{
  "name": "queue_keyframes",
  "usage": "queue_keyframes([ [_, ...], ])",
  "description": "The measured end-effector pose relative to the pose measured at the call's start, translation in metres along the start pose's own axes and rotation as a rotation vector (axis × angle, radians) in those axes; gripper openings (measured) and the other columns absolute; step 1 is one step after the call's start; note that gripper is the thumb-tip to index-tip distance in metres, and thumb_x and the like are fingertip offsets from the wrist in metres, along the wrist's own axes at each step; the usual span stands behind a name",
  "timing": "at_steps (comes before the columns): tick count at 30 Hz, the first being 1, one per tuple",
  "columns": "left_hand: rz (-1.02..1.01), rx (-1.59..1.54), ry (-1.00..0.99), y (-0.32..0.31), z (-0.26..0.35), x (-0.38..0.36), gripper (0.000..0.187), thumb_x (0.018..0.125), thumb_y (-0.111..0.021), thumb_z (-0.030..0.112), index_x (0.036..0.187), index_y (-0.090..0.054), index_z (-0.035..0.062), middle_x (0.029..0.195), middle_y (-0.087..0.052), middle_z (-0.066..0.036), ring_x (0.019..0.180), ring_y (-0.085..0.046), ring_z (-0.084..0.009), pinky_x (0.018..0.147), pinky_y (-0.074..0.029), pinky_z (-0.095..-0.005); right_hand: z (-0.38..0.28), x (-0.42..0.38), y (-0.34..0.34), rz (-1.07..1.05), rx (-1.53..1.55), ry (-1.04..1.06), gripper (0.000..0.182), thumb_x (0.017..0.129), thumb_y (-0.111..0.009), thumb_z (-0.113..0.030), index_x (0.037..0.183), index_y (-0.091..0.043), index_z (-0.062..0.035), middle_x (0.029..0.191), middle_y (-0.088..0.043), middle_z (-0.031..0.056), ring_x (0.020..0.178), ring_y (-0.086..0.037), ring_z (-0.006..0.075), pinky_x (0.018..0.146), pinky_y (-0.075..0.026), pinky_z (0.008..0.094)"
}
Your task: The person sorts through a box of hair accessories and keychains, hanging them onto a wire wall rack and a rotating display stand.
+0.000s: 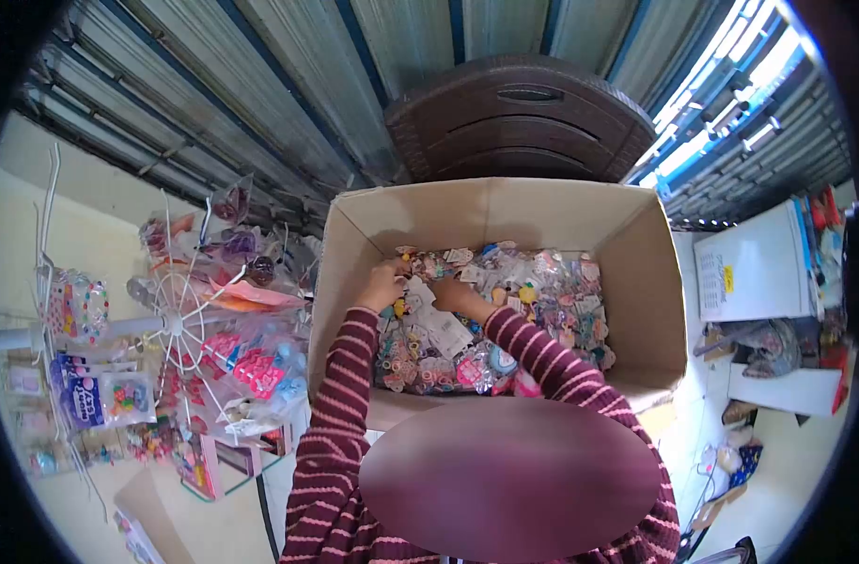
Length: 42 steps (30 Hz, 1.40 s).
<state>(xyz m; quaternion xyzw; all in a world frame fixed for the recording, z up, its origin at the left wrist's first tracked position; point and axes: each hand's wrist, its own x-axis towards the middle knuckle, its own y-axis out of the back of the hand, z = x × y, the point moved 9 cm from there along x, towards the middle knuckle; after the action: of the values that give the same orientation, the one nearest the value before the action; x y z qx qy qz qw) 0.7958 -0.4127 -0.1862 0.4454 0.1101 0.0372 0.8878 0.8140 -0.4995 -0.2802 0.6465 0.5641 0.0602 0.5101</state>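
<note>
A large open cardboard box holds a thick layer of small clear packets with colourful trinkets and white cards. Both of my hands reach inside it, at the left part of the pile. My left hand is by the box's left wall, its fingers curled down at the packets. Close to its right, my right hand has bent fingers pointing left. White cards show between the hands, near the right fingertips. What either hand grips is too small to make out. Yellow trinkets lie just below my left hand.
A brown plastic chair stands behind the box. On the left, a white wire rack carries bagged accessories, with pink bows among them. To the right are a white panel and items on the floor. Corrugated metal shutters rise at the back.
</note>
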Motion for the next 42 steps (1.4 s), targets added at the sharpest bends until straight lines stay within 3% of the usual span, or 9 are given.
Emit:
queue_keyframes([
  [8, -0.212, 0.444, 0.006, -0.094, -0.043, -0.019, 0.033, 0.064, -0.055, 0.012, 0.096, -0.048, 0.0047, 0.092, -0.048, -0.013, 0.083, -0.052, -0.0278, 0.067, -0.045, -0.0373, 0.028, -0.025, -0.039, 0.435, 0.430, -0.239, 0.052, 0.062, -0.062, -0.022, 0.103, -0.043, 0.0032, 0.099, -0.049, 0.0213, 0.088, -0.048, 0.0363, 0.073, -0.042, 0.0398],
  [11, -0.169, 0.609, -0.032, -0.098, -0.045, -0.017, 0.032, 0.064, -0.056, 0.018, 0.091, -0.047, 0.0027, 0.088, -0.048, -0.012, 0.081, -0.053, -0.0250, 0.062, -0.046, -0.0351, 0.018, -0.006, -0.053, 0.155, 0.542, -0.074, 0.046, 0.062, -0.062, -0.020, 0.100, -0.048, 0.0022, 0.090, -0.053, 0.0211, 0.084, -0.051, 0.0345, 0.072, -0.042, 0.0391],
  [20, -0.056, 0.962, -0.098, -0.093, -0.023, -0.021, 0.017, 0.069, -0.050, 0.018, 0.080, -0.050, 0.0047, 0.080, -0.051, -0.007, 0.072, -0.056, -0.0215, 0.057, -0.046, -0.0360, 0.019, 0.001, -0.020, 0.210, 0.389, 0.035, 0.034, 0.057, -0.059, -0.022, 0.081, -0.054, 0.0021, 0.080, -0.055, 0.0216, 0.078, -0.053, 0.0346, 0.070, -0.042, 0.0393],
  [22, -0.041, 0.696, 0.140, -0.065, -0.026, -0.014, 0.014, 0.071, -0.049, 0.017, 0.079, -0.051, 0.0054, 0.078, -0.054, -0.010, 0.071, -0.056, -0.0243, 0.059, -0.046, -0.0383, 0.019, -0.006, 0.013, 0.205, 0.299, 0.021, 0.033, 0.057, -0.059, -0.022, 0.079, -0.054, 0.0022, 0.080, -0.055, 0.0212, 0.079, -0.053, 0.0346, 0.070, -0.042, 0.0393],
  [25, 0.071, 0.338, 0.109, -0.017, -0.005, -0.011, 0.012, 0.074, -0.047, 0.014, 0.078, -0.051, 0.0033, 0.076, -0.055, -0.014, 0.068, -0.055, -0.0301, 0.058, -0.044, -0.0401, 0.005, -0.043, 0.092, 0.270, 0.109, 0.103, 0.035, 0.057, -0.060, -0.023, 0.081, -0.055, 0.0016, 0.082, -0.055, 0.0198, 0.080, -0.052, 0.0348, 0.070, -0.042, 0.0389],
  [31, 0.490, -0.138, -0.138, 0.091, 0.062, -0.054, 0.016, 0.077, -0.047, 0.015, 0.078, -0.048, -0.0008, 0.070, -0.053, -0.018, 0.062, -0.051, -0.0367, 0.054, -0.041, -0.0390, -0.053, -0.176, 0.264, 0.875, 0.289, 0.362, 0.028, 0.061, -0.062, -0.014, 0.083, -0.054, 0.0015, 0.076, -0.057, 0.0168, 0.071, -0.055, 0.0308, 0.063, -0.043, 0.0344],
  [35, 0.622, -0.586, -0.127, 0.139, 0.087, -0.095, 0.016, 0.081, -0.045, 0.014, 0.079, -0.049, -0.0014, 0.064, -0.055, -0.013, 0.059, -0.058, -0.0181, 0.051, -0.043, -0.0256, -0.088, -0.257, 0.291, 1.013, 0.877, 0.220, 0.021, 0.067, -0.060, -0.009, 0.083, -0.051, 0.0012, 0.070, -0.057, 0.0133, 0.061, -0.055, 0.0118, 0.051, -0.042, 0.0236],
  [37, 0.623, -0.736, -0.191, 0.154, 0.104, -0.116, 0.018, 0.083, -0.043, 0.014, 0.078, -0.048, -0.0023, 0.065, -0.056, -0.010, 0.060, -0.058, -0.0154, 0.052, -0.043, -0.0222, -0.116, -0.289, 0.291, 1.133, 1.145, 0.397, 0.024, 0.068, -0.060, -0.008, 0.087, -0.050, 0.0017, 0.075, -0.057, 0.0104, 0.064, -0.054, 0.0105, 0.054, -0.041, 0.0213],
  [42, 0.647, -0.987, -0.352, 0.192, 0.128, -0.192, 0.017, 0.084, -0.040, 0.013, 0.081, -0.046, -0.0026, 0.070, -0.055, -0.007, 0.057, -0.057, -0.0149, 0.053, -0.043, -0.0206, -0.181, -0.326, 0.246, 1.303, 1.823, 0.882, 0.043, 0.066, -0.043, -0.006, 0.106, -0.039, 0.0097, 0.103, -0.046, 0.0207, 0.091, -0.050, 0.0273, 0.080, -0.041, 0.0349],
])
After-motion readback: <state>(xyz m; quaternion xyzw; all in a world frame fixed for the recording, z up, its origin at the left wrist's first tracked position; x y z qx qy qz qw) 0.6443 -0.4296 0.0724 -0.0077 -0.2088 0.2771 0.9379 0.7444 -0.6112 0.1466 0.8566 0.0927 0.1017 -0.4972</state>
